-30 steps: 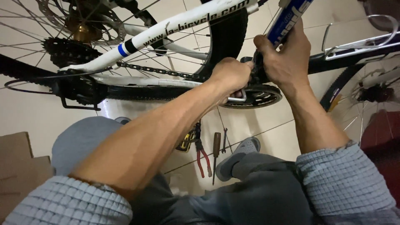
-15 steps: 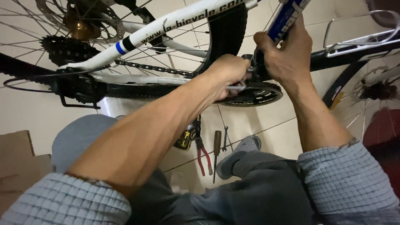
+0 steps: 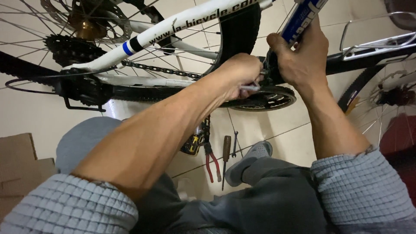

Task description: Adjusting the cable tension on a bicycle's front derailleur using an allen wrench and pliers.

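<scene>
Two hands meet at the crank area of the bicycle, right in the middle of the scene. The left hand [image 3: 240, 76] is curled tight around a small metal tool [image 3: 250, 88], only its silvery tip poking out toward the chainring [image 3: 264, 99]. The right hand [image 3: 299, 60] is clamped on the dark frame junction just above that chainring, thumb hooked over the far side, beside the blue-and-white tube [image 3: 303, 15].

The tool looks thin, stiff and light, a thing best gripped deep in the fist, and by the look of it easy to lose through oily fingers. The chainring is hard and toothed, probably greasy; the frame above it seems the safer place to brace.

Over to the left, the chain [image 3: 160, 68] runs back to the rear sprockets [image 3: 65, 50]. Nearer, on the tiled floor [image 3: 268, 130], lie red-handled pliers [image 3: 211, 164], a wooden-handled screwdriver [image 3: 225, 154] and a small spanner [image 3: 234, 145], just beside a grey shoe [image 3: 249, 160]. Cardboard [image 3: 17, 160] sits at the near left.
</scene>
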